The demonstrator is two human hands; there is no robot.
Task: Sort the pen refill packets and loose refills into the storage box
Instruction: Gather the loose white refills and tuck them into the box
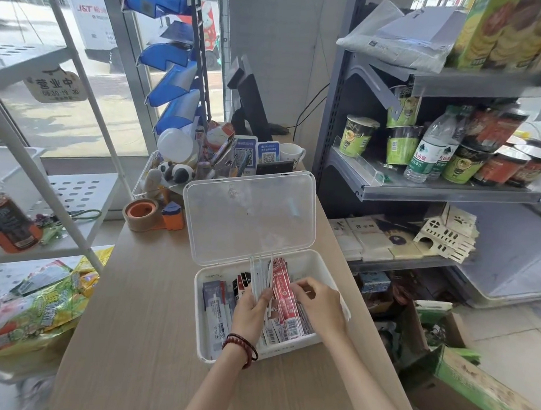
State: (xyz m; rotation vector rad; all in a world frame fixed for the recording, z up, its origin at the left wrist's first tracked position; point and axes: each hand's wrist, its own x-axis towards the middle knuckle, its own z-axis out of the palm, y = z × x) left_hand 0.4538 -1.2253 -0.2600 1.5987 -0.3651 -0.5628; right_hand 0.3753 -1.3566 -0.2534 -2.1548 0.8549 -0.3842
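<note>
A clear plastic storage box (201, 346) sits on the wooden counter with its lid (250, 216) standing open behind it. Inside lie several refill packets: blue-white ones (214, 313) at the left, black-red ones (241, 282) behind them, red ones (286, 294) in the middle. My left hand (249, 311) is in the box and grips a bundle of white refill packets (259, 273) that stand upright. My right hand (319, 304) is over the right part of the box, fingers curled on the red packets.
Behind the box stand a tape roll (141, 214), an orange dispenser (173, 216) and a tray of small toys and QR signs (203, 162). A shelf with cup noodles and bottles (430, 155) is at the right. Snack bags (41, 307) lie at the left.
</note>
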